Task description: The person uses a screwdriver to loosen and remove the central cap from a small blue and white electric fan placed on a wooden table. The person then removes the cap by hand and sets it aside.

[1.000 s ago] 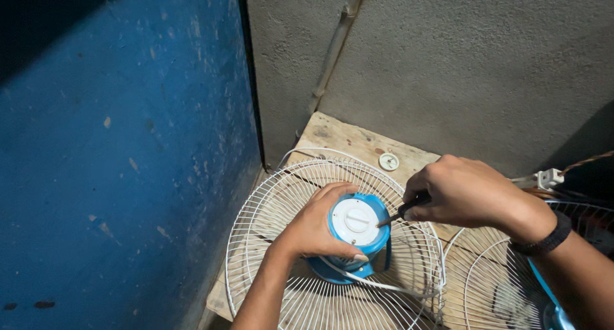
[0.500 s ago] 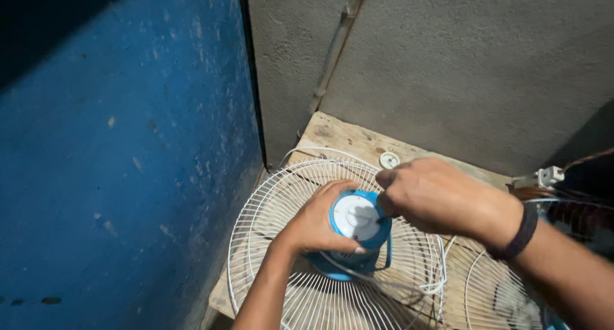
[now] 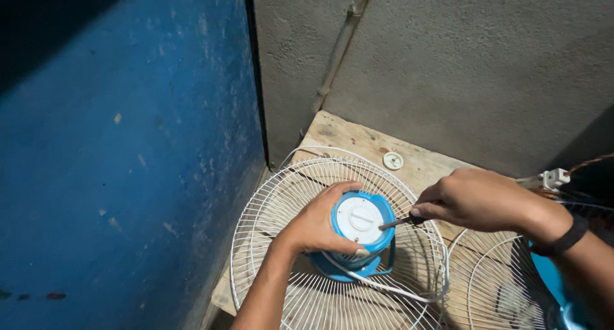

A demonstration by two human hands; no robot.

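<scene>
- Blue fan motor housing (image 3: 361,231) stands on white wire fan guard (image 3: 332,240), atop wooden board (image 3: 358,141); white rear cap still seated.
- I see left hand (image 3: 316,224) clasping housing; right hand (image 3: 476,199) clenched on screwdriver (image 3: 400,222), tip at cap; I judge fastening unfinished.

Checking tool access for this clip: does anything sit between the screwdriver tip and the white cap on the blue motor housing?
Nothing visible does. The screwdriver in the right hand already reaches the white cap. The left hand grips the blue motor housing from the far side, its fingers off the cap's face.
</scene>
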